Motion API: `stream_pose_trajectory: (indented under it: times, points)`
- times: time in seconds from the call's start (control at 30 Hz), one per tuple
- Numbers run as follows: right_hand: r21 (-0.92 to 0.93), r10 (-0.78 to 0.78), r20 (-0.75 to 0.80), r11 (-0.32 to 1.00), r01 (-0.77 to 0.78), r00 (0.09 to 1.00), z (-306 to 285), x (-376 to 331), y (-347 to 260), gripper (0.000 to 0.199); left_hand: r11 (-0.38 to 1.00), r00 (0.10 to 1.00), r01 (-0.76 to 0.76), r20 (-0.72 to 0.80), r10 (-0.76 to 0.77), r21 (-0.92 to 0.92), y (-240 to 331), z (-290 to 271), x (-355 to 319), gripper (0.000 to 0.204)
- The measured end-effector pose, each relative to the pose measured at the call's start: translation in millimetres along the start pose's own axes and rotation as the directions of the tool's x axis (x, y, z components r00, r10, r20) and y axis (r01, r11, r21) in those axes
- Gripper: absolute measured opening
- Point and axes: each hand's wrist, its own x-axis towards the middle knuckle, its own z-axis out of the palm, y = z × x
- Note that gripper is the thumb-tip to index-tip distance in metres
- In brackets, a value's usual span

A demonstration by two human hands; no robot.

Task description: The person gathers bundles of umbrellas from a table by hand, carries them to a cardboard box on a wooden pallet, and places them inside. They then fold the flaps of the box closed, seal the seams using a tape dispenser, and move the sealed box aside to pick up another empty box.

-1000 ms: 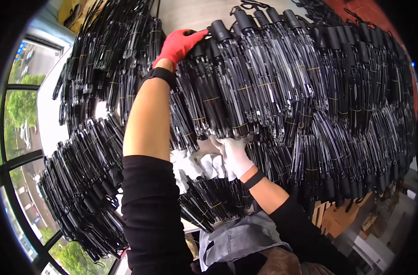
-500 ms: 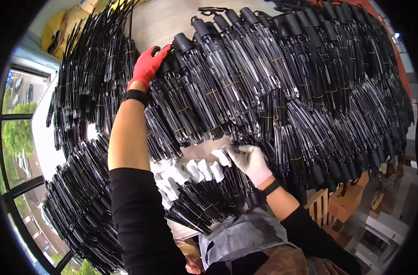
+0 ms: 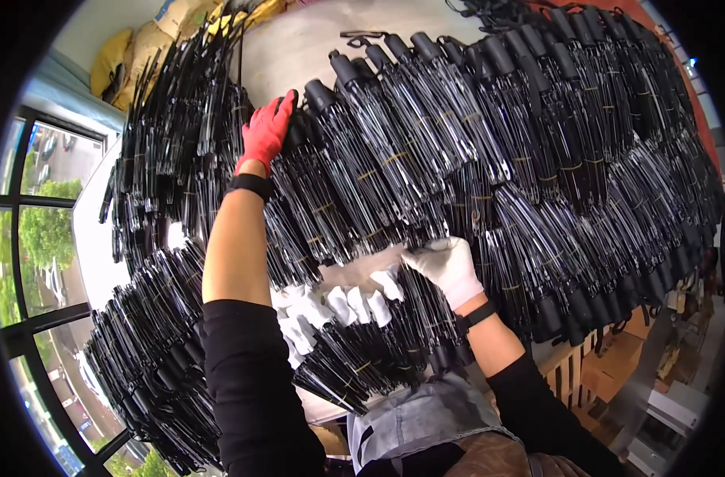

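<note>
Bundles of black folded umbrella frames (image 3: 394,159), tied with yellowish bands, lie in dense rows in front of me. My left hand (image 3: 267,135), in a red glove with dark fingertips, is at the handle end of a bundle, its fingers bent against a black handle (image 3: 299,131). My right hand (image 3: 450,270), in a white glove, is at the lower ends of the same row, thumb and fingers pinched together. What lies between those fingertips is hidden. Near it, a cluster of frames with white wrapped ends (image 3: 343,306) lies close to my body.
More umbrella frames (image 3: 148,318) are heaped at the left, beside a window (image 3: 48,238). Yellow and tan sacks (image 3: 132,60) stand at the far left. A cardboard box (image 3: 617,358) and a wooden slatted piece (image 3: 565,378) sit low at the right. The pale tabletop (image 3: 291,56) shows at the back.
The view has shifted slightly. My left hand's fingers have drawn closer together at the handle. My right hand has moved right, away from the white wrapped ends.
</note>
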Motion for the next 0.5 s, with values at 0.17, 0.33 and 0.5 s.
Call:
stream_pose_trajectory:
  times: [0.17,0.33,0.5]
  points:
    - [-0.074,-0.098,0.078,0.992,0.104,0.992,-15,-12,5,0.051,0.998,0.989,0.062,-0.134,-0.065,-0.032,75,-13,33,0.073]
    - [0.063,-0.078,0.15,0.996,0.069,0.986,-1,-31,22,0.124,0.942,0.986,0.148,0.118,-0.118,-0.302,114,-5,85,0.076]
    - [0.031,-0.084,0.175,0.996,0.079,0.981,-12,-15,9,0.144,0.937,0.899,0.199,0.433,-0.058,-0.288,161,23,120,0.074]
